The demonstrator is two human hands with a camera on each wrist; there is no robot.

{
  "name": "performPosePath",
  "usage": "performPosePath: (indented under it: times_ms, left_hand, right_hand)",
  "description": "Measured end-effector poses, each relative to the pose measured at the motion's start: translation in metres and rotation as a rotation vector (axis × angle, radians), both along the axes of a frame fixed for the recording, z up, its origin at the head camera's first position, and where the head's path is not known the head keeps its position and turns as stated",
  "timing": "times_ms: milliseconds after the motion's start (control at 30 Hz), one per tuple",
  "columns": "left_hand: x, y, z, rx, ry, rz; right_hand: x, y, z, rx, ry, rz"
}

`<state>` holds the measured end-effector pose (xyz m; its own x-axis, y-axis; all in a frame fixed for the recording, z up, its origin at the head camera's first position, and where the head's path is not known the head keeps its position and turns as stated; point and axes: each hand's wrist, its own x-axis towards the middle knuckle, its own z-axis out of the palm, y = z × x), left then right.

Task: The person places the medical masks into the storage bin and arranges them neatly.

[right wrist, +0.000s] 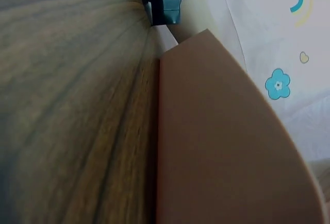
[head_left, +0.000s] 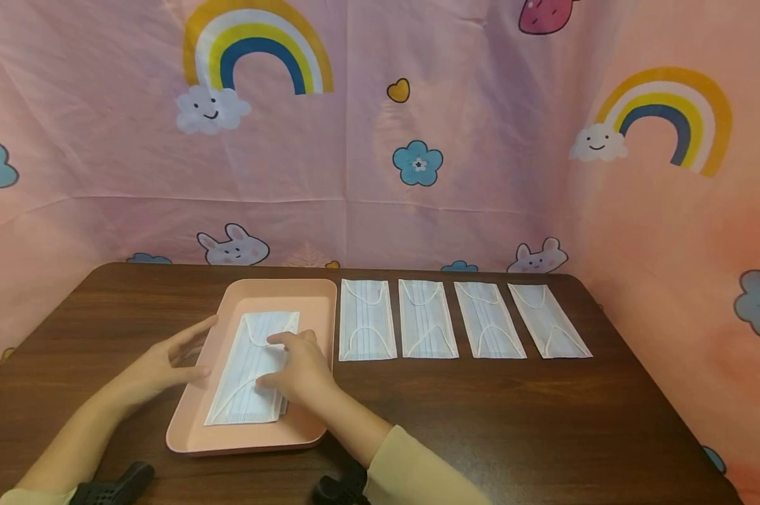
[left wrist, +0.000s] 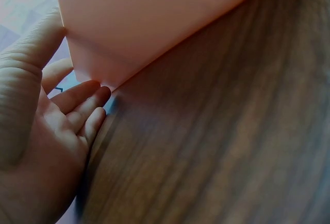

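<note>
A pink tray (head_left: 316, 303) lies on the table with a pale blue face mask (head_left: 243, 375) in it, its white ear loops on top. The edge of another mask shows beneath its lower right side. My right hand (head_left: 305, 372) is over that mask, with thumb and index finger apart and their tips at its surface. My left hand (head_left: 161, 361) is at the tray's left side, fingers spread and fairly straight. In the left wrist view, the left fingers touch the tray's outer wall (left wrist: 154, 18). The right wrist view shows only the tray's outside (right wrist: 221, 131), not the fingers.
Several more face masks (head_left: 364, 322) lie side by side in a row right of the tray, on the dark wooden table (head_left: 481, 428). A pink patterned cloth (head_left: 468, 175) hangs behind and beside the table.
</note>
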<state>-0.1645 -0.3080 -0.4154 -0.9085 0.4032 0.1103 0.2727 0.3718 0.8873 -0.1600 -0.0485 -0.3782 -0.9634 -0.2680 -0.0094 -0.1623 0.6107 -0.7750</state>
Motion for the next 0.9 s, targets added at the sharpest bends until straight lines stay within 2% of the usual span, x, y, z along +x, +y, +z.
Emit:
performPosePath:
  times_ms: [300, 467, 667, 900]
  left_hand:
    - [0.0, -0.002, -0.003, 0.026, -0.024, 0.005]
    - [0.0, -0.001, -0.004, 0.036, -0.012, 0.0]
    - [0.0, 0.0, -0.002, 0.009, -0.018, 0.019]
    - [0.0, 0.001, 0.001, 0.003, -0.025, 0.029]
  right_hand:
    - [0.007, 0.018, 0.009, -0.208, 0.126, 0.134]
    - [0.008, 0.033, 0.011, -0.295, 0.19, 0.169]
    - [0.005, 0.058, 0.011, -0.335, 0.224, 0.17]
    - [-0.002, 0.089, 0.014, -0.333, 0.275, 0.166]
